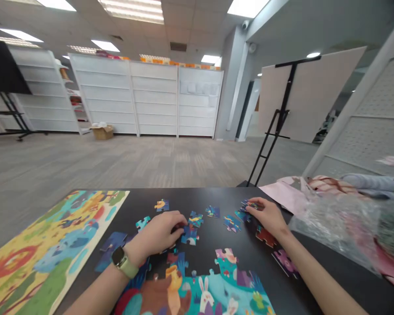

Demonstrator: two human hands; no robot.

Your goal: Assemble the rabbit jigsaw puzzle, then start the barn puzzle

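Observation:
My left hand (166, 231), with a watch on its wrist, curls over the black table; its thumb and fingertips come together at the left edge of a blue puzzle piece (190, 236). Whether anything is between them is hidden. At the right, my right hand (267, 215) pinches a dark blue puzzle piece (248, 204) above another blue piece (242, 215). Loose pieces lie between the hands, among them a blue-and-yellow one (232, 223). Nearest me is a partly joined jigsaw (213, 291) with white rabbits and a brown animal.
A colourful animal picture sheet (59, 245) covers the table's left side. Red (265, 236) and purple (285, 261) pieces lie by my right forearm. Clear plastic wrapping (338, 223) and pink cloth (284, 192) occupy the right side. Beyond stand an easel (279, 118) and white shelves (154, 98).

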